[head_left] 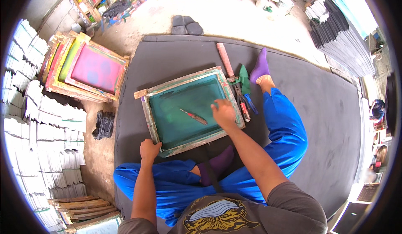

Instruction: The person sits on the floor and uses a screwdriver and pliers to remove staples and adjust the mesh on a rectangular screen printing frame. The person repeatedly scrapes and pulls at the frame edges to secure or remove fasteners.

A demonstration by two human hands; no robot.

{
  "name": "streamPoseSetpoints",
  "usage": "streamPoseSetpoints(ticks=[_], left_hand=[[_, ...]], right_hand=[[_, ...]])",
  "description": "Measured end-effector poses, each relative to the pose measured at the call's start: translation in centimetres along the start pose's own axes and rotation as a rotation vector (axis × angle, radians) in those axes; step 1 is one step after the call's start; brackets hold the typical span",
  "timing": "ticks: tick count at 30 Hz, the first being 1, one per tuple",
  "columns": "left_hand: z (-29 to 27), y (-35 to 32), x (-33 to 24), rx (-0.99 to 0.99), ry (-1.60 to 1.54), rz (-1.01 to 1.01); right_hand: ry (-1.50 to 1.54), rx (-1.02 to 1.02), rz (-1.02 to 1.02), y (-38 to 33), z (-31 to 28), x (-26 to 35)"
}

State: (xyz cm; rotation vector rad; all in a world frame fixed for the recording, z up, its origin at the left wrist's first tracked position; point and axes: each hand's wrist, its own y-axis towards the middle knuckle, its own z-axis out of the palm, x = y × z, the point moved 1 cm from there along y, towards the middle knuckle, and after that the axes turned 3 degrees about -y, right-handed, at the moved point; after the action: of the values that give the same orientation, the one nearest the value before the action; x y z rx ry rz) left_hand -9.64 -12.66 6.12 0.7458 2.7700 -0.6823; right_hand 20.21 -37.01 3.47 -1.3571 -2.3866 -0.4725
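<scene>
A screen-printing frame (184, 81) with worn wooden sides and green mesh lies tilted in front of my crossed legs. My left hand (149, 151) grips its near left corner, thumb on the wood. Over the right part of the mesh is my right hand (225, 114), fingers curled in; whatever they may hold is hidden. On the mesh rests a screwdriver (197, 118), its tip toward the far left, touched by neither hand. Beside the frame's right edge are a pinkish wrapped rod (225, 59), a green cloth (243, 80), pliers (239, 92), a red-handled tool (244, 111) and a slim blue tool (251, 104).
A dark mat (322, 121) spreads beneath me. Coloured printing frames (94, 70) lean at the left, near a black plastic bag (104, 124) and tall white stacks (54, 137). Dark slippers (187, 25) lie past the far edge; stacked sheets (343, 37) stand far right.
</scene>
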Motion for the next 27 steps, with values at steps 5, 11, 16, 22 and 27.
streamPoseSetpoints(ticks=[5,11,16,22,27], left_hand=[[0.4,0.1,0.0,0.002,-0.023,-0.011],[0.6,-0.4,0.1,-0.007,-0.025,-0.010],[0.9,0.0,-0.1,-0.018,-0.015,-0.022],[1.2,-0.4,1.2,-0.002,-0.174,0.013],[2.0,-1.6,0.2,0.071,-0.233,-0.017]], right_hand=[[-0.171,-0.093,0.318,3.4,-2.1,-7.9],[-0.298,0.154,0.417,6.2,-1.9,-10.1],[-0.311,0.281,0.439,8.1,-1.2,-12.6],[-0.177,0.049,0.186,5.8,0.0,-13.6],[-0.289,0.128,0.197,5.5,-3.6,-10.4]])
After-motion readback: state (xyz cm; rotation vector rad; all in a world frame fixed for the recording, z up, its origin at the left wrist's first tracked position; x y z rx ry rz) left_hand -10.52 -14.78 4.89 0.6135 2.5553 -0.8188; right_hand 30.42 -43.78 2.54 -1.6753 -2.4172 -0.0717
